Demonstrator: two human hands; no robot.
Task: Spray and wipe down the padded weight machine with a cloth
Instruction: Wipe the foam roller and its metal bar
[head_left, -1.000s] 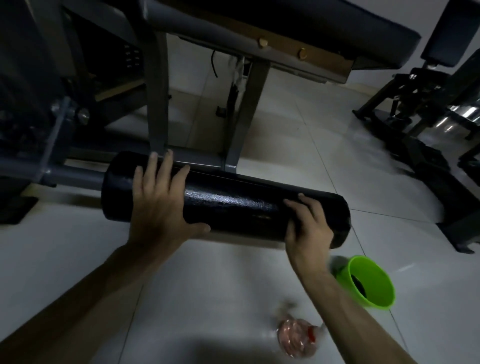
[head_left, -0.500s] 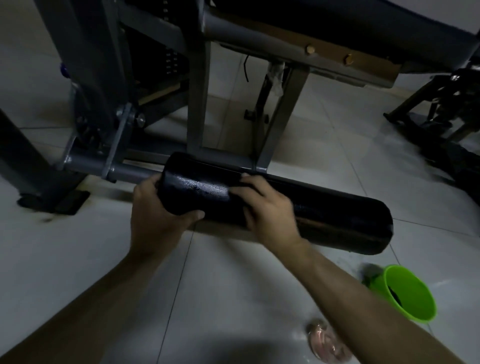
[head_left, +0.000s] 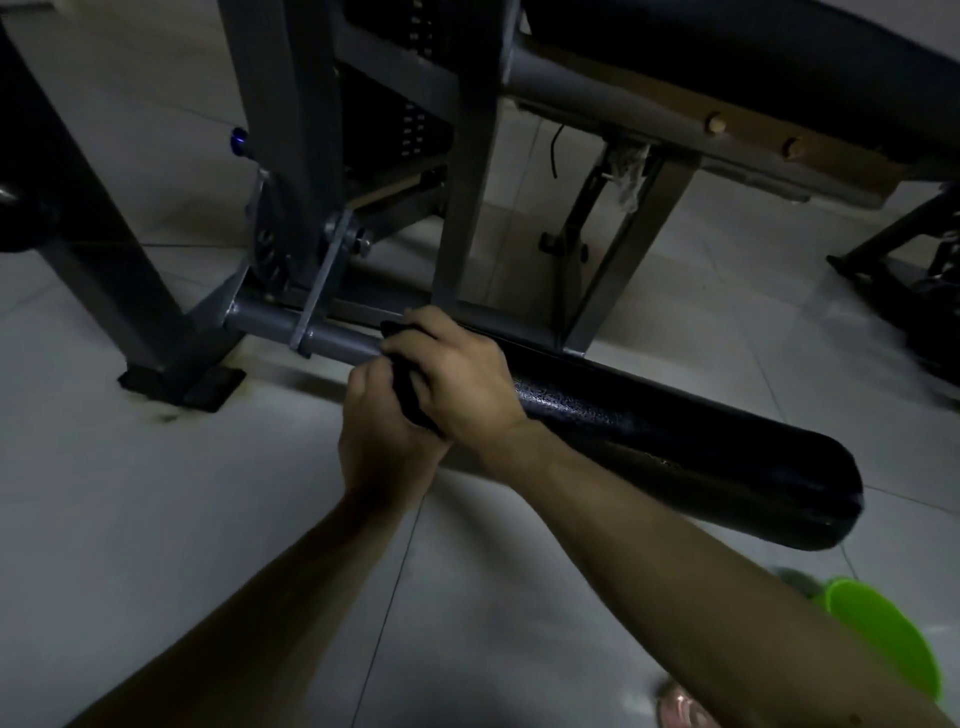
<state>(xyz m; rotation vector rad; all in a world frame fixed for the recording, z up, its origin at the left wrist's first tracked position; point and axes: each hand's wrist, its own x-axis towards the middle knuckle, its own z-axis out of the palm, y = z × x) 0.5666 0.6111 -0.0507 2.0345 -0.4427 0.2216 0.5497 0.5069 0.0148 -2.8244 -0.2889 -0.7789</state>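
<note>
Wiping stage: judging by the grip, the work is at the inner end of the padded roller (head_left: 675, 447), where foam meets metal and grime tends to collect.
Right hand (head_left: 457, 374): it reaches over the top of the roller with its fingers curled down and presses a dark cloth (head_left: 410, 387) against the end, probably so the fabric wraps the curve rather than skimming over it.
Left hand (head_left: 384, 431): it comes up from the near side, just beside the right hand and touching it, with its fingers curled round the roller's end. It seems to brace the roller against turning. Whether it also pinches the cloth, I cannot tell.
Cloth: it is bunched between the two hands, and only a dark fold shows.
Roller surface: the part to the right of the hands is glossy and speckled, which suggests it is wet with spray.
Grey bar (head_left: 337, 340): it carries the roller out from the frame and lies bare just left of the hands.
Bench pad (head_left: 779, 67): it sits overhead, well apart from the hands.
Green tub (head_left: 883, 644): it stands on the floor (head_left: 156, 519) near the right forearm, within easy reach.
Pinkish object (head_left: 680, 712): it lies at the bottom edge, too blurred to identify.
</note>
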